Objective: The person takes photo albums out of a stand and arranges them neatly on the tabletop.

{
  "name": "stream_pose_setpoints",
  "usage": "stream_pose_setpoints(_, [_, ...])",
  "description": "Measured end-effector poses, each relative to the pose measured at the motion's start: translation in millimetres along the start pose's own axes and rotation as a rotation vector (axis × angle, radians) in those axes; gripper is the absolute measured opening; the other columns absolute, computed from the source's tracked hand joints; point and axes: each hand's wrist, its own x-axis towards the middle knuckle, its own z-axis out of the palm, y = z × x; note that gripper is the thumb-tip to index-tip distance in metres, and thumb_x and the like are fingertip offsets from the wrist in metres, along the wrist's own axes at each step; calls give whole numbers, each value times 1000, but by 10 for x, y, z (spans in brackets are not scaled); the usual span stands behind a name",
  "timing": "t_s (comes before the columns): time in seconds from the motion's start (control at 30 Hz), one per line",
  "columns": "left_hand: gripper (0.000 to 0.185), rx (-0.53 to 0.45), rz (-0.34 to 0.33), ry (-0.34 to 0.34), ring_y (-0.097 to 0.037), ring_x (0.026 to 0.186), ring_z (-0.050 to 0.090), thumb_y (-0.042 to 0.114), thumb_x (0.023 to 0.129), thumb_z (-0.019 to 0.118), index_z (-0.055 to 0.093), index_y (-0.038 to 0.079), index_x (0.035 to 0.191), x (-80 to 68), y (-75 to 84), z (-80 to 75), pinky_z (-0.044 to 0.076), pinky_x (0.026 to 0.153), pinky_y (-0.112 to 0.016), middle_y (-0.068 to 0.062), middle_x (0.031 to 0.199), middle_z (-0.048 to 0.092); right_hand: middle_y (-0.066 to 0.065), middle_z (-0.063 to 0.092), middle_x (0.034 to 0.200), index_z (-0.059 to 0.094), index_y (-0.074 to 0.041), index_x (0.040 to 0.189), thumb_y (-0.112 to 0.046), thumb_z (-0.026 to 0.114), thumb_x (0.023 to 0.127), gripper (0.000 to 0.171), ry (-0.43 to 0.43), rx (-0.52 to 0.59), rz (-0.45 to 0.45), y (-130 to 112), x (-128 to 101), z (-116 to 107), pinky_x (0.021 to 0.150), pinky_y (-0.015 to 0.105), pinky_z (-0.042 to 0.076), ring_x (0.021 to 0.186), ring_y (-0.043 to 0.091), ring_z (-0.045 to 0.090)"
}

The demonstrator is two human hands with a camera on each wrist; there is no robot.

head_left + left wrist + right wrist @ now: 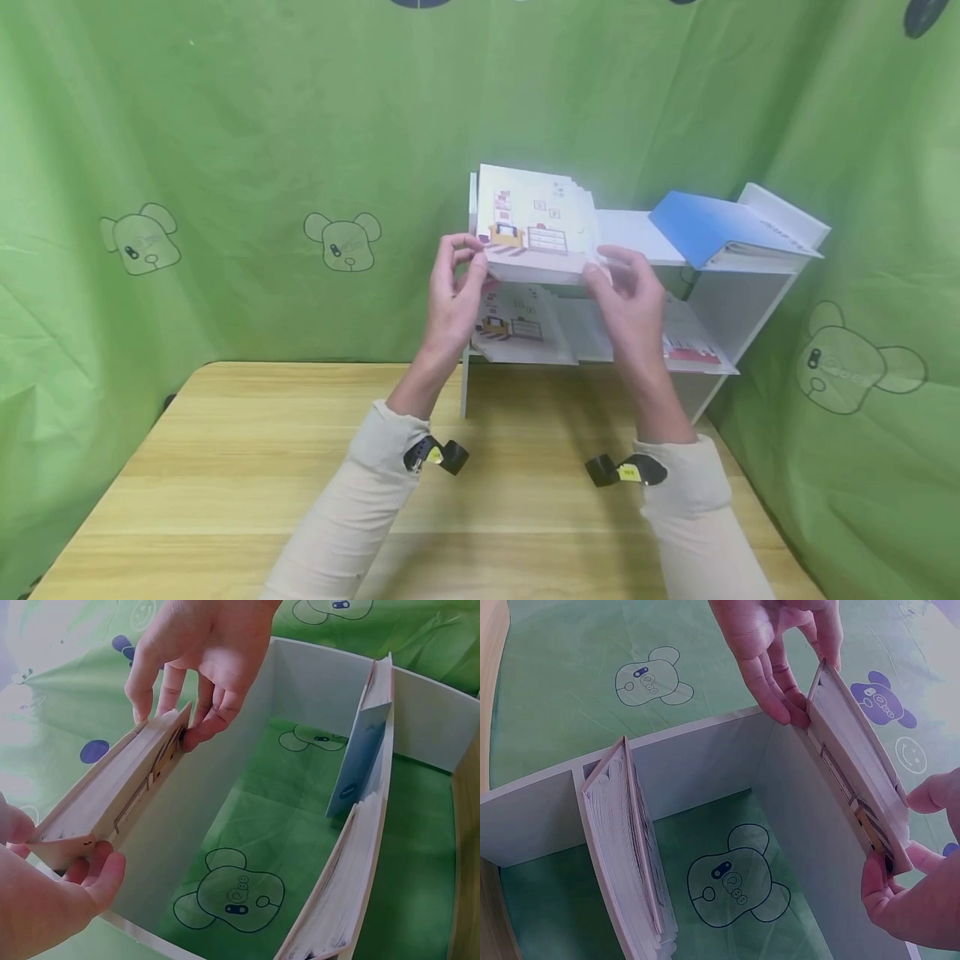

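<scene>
Jointly, the left hand (pixel 453 287) and right hand (pixel 628 292) gripped opposite ends of the illustrated booklet stack (pixel 536 225) resting on the white shelf (pixel 738 300) top.

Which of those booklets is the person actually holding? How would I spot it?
Find the white shelf unit at the back of the wooden table. On the left of its top shelf, the left hand and right hand grip the illustrated booklet stack. Unlike the blue folder beside it, its cover shows a cartoon room.
</scene>
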Motion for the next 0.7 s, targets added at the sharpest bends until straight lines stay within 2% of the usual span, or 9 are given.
stream_pose_setpoints(0.27, [20,18,1,-6,-31,116,64,6,105,45,49,7,125,-30,-12,-12,58,96,-35,-15,132,54,9,56,142,58,-12,138,-30,69,98,46,-16,17,7,-14,-12,-15,111,44,48,132,28,53])
stream_pose_setpoints(0.53, [33,21,2,-18,-30,114,63,3,103,46,50,10,135,-80,-31,-28,58,97,-35,-16,131,55,11,54,145,58,-11,140,-23,71,96,47,-25,39,18,11,-38,-46,112,43,46,133,30,52])
stream_pose_setpoints(0.7, [43,5,5,-33,-31,116,63,0,100,47,50,11,142,-99,-62,-58,57,98,-36,-16,134,54,11,56,141,57,-11,140,-21,71,96,47,-40,56,7,16,-62,-46,109,40,50,129,27,54])
